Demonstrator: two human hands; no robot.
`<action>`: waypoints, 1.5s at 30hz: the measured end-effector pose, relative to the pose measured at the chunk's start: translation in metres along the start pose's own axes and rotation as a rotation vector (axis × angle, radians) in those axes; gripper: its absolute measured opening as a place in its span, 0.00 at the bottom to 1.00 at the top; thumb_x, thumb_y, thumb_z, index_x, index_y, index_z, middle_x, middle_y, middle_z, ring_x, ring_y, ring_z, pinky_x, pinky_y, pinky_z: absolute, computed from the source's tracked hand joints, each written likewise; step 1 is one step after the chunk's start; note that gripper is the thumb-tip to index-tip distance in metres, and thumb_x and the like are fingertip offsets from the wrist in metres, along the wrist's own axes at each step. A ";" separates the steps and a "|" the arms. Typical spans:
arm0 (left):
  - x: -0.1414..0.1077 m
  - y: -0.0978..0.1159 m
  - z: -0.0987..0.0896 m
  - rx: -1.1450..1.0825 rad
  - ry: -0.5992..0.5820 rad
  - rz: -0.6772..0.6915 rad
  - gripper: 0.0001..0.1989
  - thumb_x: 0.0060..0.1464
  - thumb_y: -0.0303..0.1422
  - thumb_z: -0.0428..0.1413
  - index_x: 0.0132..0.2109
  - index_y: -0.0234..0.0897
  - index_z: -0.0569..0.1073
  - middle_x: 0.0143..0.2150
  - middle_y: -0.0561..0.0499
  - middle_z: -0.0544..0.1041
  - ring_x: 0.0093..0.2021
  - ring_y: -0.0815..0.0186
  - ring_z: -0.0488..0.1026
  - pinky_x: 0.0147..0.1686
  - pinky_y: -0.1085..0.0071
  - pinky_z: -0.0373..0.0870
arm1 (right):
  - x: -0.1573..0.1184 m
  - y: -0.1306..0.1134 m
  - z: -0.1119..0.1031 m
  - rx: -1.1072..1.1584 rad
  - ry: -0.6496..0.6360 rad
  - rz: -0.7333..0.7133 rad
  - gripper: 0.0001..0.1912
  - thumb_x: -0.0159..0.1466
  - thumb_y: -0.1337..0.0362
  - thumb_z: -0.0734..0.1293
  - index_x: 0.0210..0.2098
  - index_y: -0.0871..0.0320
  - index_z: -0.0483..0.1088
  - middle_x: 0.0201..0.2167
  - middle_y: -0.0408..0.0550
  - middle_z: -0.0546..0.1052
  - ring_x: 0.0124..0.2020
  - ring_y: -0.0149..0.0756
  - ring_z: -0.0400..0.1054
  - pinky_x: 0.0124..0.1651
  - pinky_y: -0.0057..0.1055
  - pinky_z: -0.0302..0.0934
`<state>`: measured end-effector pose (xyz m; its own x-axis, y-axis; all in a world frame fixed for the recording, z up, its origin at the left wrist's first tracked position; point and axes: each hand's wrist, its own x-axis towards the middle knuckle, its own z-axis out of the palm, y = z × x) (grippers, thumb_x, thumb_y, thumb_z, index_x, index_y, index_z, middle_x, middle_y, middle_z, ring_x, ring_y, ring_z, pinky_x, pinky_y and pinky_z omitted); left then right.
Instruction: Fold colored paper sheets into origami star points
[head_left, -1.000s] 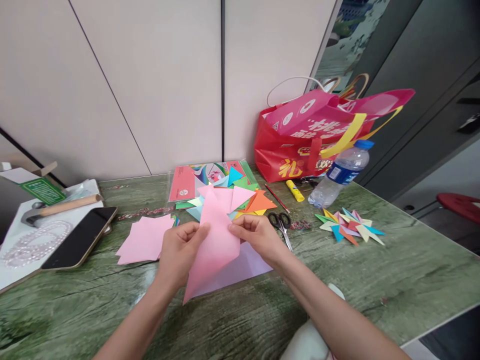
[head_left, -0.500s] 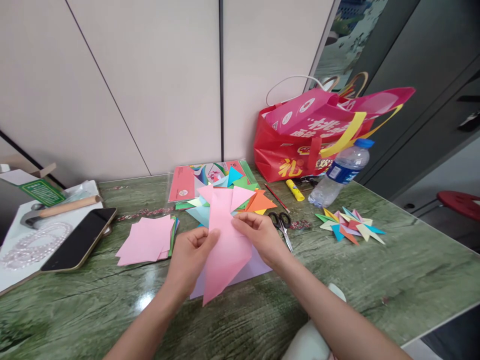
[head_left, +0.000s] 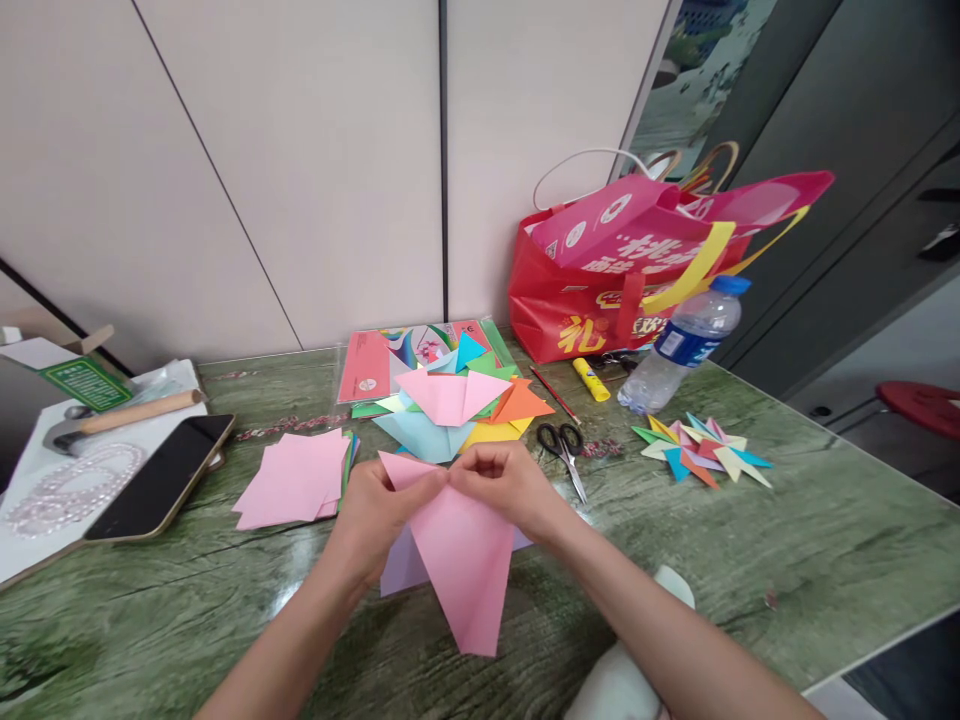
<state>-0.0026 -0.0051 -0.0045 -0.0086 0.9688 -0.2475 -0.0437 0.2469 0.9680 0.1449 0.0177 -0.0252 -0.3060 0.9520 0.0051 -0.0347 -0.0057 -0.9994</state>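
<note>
Between my two hands is a partly folded sheet of pink paper (head_left: 465, 560), its pointed end hanging toward me. My left hand (head_left: 386, 505) pinches its upper edge, thumb on top. Right beside it, my right hand (head_left: 510, 485) pinches the same edge, and the thumbs nearly meet. Under the paper lies a purple sheet (head_left: 401, 562), mostly covered. Just beyond my hands rests a pile of folded paper pieces (head_left: 427, 432) in pink, light blue, yellow, orange and green. A stack of pink square sheets (head_left: 292, 478) lies to the left, other colours showing at its edge.
Black-handled scissors (head_left: 566, 452), a red pencil (head_left: 555, 393) and a yellow glue stick (head_left: 591, 380) lie right of the pile. Further right are a water bottle (head_left: 679, 350), a red bag (head_left: 600, 280) and a colourful paper star (head_left: 705, 448). A phone (head_left: 165, 480) and hammer (head_left: 127, 418) lie left.
The pink paper has come down toward me and turned, its point swinging right. My hands have moved closer together along its top edge, uncovering the folded pieces behind.
</note>
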 end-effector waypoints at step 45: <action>0.023 0.016 -0.041 0.166 0.232 0.401 0.18 0.47 0.45 0.55 0.38 0.34 0.74 0.34 0.48 0.77 0.30 0.64 0.74 0.30 0.69 0.71 | 0.012 0.007 -0.013 -0.009 0.052 -0.093 0.09 0.48 0.60 0.70 0.22 0.61 0.73 0.18 0.40 0.71 0.19 0.25 0.59 0.22 0.23 0.53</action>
<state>-0.0445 0.0206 0.0034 -0.2148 0.9632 0.1618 0.1683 -0.1267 0.9776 0.1531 0.0328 -0.0328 -0.2517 0.9630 0.0966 -0.0518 0.0863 -0.9949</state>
